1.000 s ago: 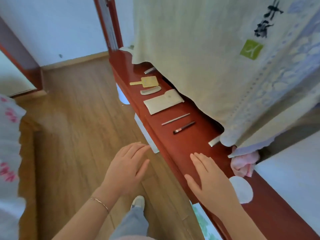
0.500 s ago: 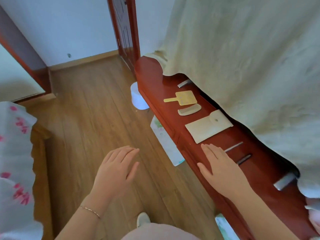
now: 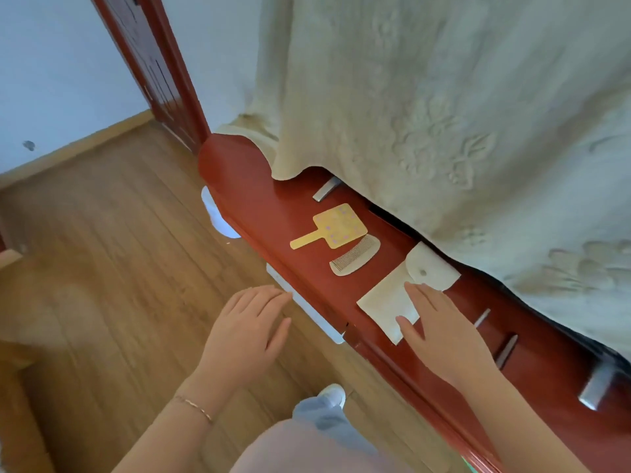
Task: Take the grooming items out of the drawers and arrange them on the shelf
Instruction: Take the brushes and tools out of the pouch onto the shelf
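On the red wooden shelf (image 3: 273, 213) lie a yellow paddle brush (image 3: 333, 227), a pale comb (image 3: 356, 261) and a cream snap pouch (image 3: 386, 298) in a row. Beyond my right hand (image 3: 444, 332) two thin sticks, one light (image 3: 482, 317) and one dark (image 3: 507, 346), lie on the shelf. My right hand is flat with straight fingers over the pouch's near end; whether it touches is unclear. My left hand (image 3: 246, 329) hovers open over the floor beside the shelf's front edge, holding nothing.
A large cream cloth (image 3: 444, 114) hangs over the back of the shelf, hiding what is behind. Metal brackets (image 3: 326, 189) (image 3: 596, 387) stick out from under it. White objects (image 3: 218, 216) sit on the wood floor under the shelf. A red door frame (image 3: 160, 70) stands at the far end.
The view has shifted along the shelf toward the brush and comb. My right hand moved forward from the sticks onto the pouch. My left hand moved forward with it.
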`<act>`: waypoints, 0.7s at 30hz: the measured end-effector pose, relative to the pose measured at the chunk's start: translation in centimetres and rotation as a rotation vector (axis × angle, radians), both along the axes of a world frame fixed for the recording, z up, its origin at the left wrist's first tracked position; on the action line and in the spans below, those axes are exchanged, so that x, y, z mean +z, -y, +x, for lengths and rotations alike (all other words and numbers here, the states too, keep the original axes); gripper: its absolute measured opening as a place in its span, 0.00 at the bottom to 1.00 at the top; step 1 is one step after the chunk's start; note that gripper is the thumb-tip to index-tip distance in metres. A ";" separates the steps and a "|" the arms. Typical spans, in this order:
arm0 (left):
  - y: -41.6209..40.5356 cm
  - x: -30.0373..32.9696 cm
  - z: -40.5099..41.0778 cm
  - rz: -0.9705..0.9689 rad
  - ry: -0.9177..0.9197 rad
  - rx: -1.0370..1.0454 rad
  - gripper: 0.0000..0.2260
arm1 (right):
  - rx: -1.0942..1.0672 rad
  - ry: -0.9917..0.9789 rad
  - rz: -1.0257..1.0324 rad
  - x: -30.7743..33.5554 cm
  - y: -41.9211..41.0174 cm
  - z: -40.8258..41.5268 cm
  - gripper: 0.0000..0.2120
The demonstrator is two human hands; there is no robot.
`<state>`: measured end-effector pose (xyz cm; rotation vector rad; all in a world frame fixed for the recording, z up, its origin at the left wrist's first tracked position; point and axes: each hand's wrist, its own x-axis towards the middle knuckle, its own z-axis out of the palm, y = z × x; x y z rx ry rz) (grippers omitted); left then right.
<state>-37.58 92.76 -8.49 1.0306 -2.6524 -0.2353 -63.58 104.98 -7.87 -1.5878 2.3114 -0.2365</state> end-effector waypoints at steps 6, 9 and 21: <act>4.4 -1.1 -7.0 0.070 0.068 -0.225 0.17 | -0.183 0.053 0.071 -1.2 1.3 -2.0 0.28; 5.5 -1.8 -10.6 0.135 0.109 -0.338 0.17 | -0.278 0.060 0.062 -1.9 1.2 -2.6 0.28; 5.7 -4.6 -19.2 0.218 0.180 -0.706 0.15 | -0.559 0.019 0.024 -3.7 1.1 -2.3 0.25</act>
